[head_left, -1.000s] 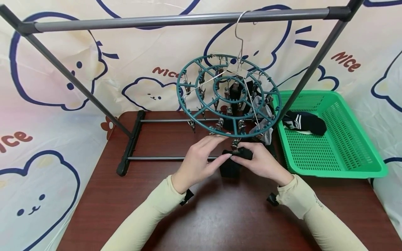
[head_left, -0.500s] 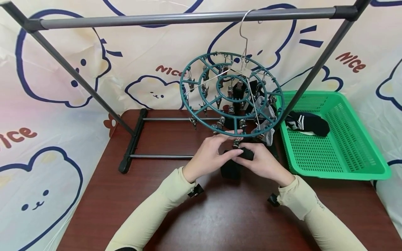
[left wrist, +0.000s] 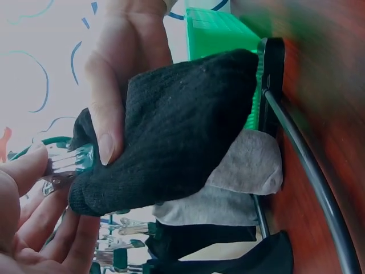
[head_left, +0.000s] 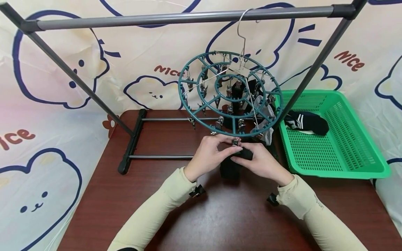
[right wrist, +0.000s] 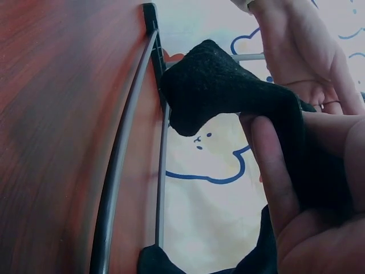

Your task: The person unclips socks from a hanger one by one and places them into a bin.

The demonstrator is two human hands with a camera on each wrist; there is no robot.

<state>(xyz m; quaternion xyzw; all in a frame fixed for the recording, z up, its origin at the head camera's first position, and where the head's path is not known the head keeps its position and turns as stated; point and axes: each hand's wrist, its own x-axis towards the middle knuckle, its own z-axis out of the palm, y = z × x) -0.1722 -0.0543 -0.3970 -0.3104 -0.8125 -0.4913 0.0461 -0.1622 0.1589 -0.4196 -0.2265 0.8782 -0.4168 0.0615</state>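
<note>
A black sock [left wrist: 165,131] hangs from my right hand [head_left: 260,162], whose thumb and fingers pinch it near the cuff. At the cuff's edge is a metal clip [left wrist: 71,162] with green tips, one of those dangling from the round green hanger [head_left: 180,87]. My left hand [head_left: 208,153] pinches this clip between thumb and fingers, and the clip's tips overlap the cuff in the left wrist view. The sock's toe [right wrist: 197,85] droops over the table side. Behind it, a grey sock [left wrist: 248,165] and black socks [left wrist: 194,237] hang from other clips.
The hanger hooks over the top bar [head_left: 141,20] of a grey metal rack. The rack's lower bar [head_left: 157,157] crosses the brown table [head_left: 213,223] behind the hands. On the right stands a green basket [head_left: 339,174] holding a black sock with white stripes [head_left: 309,123].
My left hand has shifted right, its thumb going from the sock's edge to the clip. The clip now sits lower, between the fingers. The right hand stays on the sock.
</note>
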